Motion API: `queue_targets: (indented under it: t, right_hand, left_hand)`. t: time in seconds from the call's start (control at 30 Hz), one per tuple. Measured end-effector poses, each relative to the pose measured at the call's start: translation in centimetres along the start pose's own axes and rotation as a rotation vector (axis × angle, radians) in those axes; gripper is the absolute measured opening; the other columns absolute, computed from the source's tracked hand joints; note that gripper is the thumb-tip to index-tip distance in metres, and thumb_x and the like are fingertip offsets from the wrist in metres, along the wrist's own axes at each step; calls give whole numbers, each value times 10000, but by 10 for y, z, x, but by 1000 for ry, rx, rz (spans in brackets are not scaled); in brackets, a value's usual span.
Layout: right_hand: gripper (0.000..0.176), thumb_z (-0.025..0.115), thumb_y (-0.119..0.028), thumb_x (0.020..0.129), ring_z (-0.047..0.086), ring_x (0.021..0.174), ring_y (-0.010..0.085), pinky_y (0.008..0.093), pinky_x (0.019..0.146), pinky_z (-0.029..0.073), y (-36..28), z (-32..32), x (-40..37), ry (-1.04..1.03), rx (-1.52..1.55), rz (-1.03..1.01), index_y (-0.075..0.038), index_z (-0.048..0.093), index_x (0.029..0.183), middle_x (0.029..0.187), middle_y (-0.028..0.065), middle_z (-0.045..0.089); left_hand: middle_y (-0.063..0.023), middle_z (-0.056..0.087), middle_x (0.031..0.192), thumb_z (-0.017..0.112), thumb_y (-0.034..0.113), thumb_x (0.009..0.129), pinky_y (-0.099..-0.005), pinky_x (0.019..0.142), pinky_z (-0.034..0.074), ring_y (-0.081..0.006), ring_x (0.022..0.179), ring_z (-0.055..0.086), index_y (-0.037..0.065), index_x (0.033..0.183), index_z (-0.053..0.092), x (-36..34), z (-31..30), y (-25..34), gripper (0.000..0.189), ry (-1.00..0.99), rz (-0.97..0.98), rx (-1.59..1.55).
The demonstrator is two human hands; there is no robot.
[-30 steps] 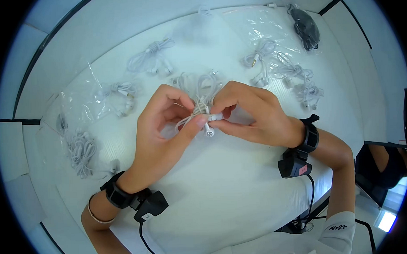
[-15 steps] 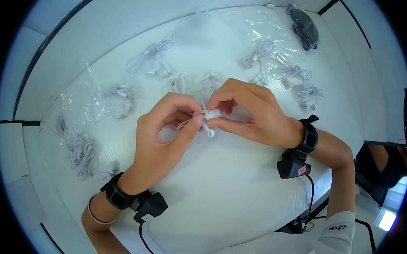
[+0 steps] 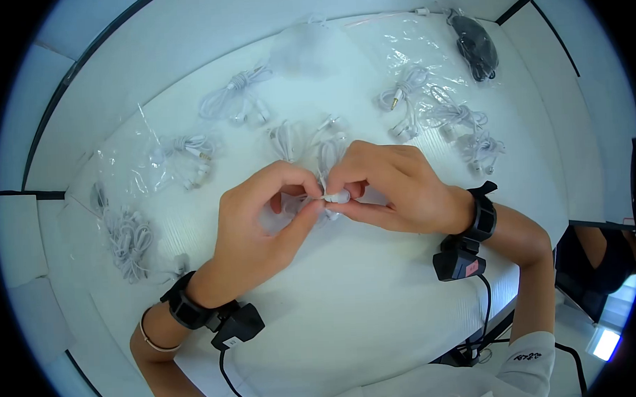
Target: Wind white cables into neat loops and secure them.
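Near the middle of the white table, my left hand (image 3: 263, 218) and my right hand (image 3: 402, 188) meet with their fingertips almost touching. Between them is a white earphone (image 3: 337, 196) with its thin cable. The right thumb and index finger pinch the earbud end. My left thumb and index finger are closed on the thin cable beside it. Part of the white cable shows behind the left fingers. Just beyond the hands lies a white cable bundle (image 3: 330, 150), with another coiled bundle (image 3: 284, 141) to its left.
White earphone bundles lie at the back left (image 3: 237, 89), far left (image 3: 128, 240) and right (image 3: 457, 114) of the table (image 3: 350, 302). A clear plastic bag (image 3: 414, 41) and a dark cable bundle (image 3: 475, 47) are at the back right. Black devices are strapped to both wrists.
Both hands have moved slightly down toward me with the earphone between them. More of the cable bundles behind them shows now.
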State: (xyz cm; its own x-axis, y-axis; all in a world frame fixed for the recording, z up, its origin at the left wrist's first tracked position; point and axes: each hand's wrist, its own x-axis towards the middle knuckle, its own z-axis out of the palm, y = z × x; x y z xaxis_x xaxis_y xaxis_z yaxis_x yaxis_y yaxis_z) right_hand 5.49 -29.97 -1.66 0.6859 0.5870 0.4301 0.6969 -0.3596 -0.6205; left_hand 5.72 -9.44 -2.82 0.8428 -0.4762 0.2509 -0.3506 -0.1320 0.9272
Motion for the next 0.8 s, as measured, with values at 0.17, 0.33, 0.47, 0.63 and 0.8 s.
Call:
queue_targets:
  t: [0.17, 0.33, 0.47, 0.63, 0.8]
  right_hand:
    - [265, 713, 19, 727, 585, 649, 186, 257, 544, 465, 1, 1, 1, 26, 59, -7, -24, 583, 954, 807, 77, 598]
    - [293, 679, -43, 749, 586, 632, 198, 276, 534, 469, 3, 6, 1, 101, 1, -23, -86, 584, 1022, 842, 33, 599]
    - [252, 673, -42, 749, 580, 603, 199, 284, 527, 460, 5, 5, 1, 120, -39, -33, -88, 601, 986, 782, 26, 605]
    - [260, 696, -71, 721, 554, 558, 178, 284, 495, 424, 6, 5, -1, 126, -151, -46, -111, 603, 961, 735, 7, 593]
    - [249, 704, -91, 714, 541, 550, 159, 263, 521, 416, 6, 7, -2, 135, -287, -119, -104, 608, 944, 719, 5, 584]
  left_hand:
    - [-5, 606, 747, 650, -5, 763, -211, 547, 355, -86, 656, 569, 52, 844, 575, -1, 2, -2, 124, 36, -5, 0]
    - [4, 607, 772, 624, 2, 792, -205, 558, 362, -65, 671, 562, 45, 890, 557, -3, 3, -4, 126, 65, -86, -74]
    - [9, 611, 778, 623, 5, 794, -203, 556, 366, -62, 673, 566, 46, 895, 553, -3, 4, -2, 130, 83, -106, -71]
    - [-1, 631, 793, 621, -4, 788, -192, 529, 378, -68, 702, 606, 50, 918, 549, -5, 3, -1, 158, 68, -81, -22]
    - [-5, 632, 788, 624, -23, 778, -182, 500, 380, -68, 686, 614, 49, 919, 549, -5, 4, 0, 175, 72, -39, 7]
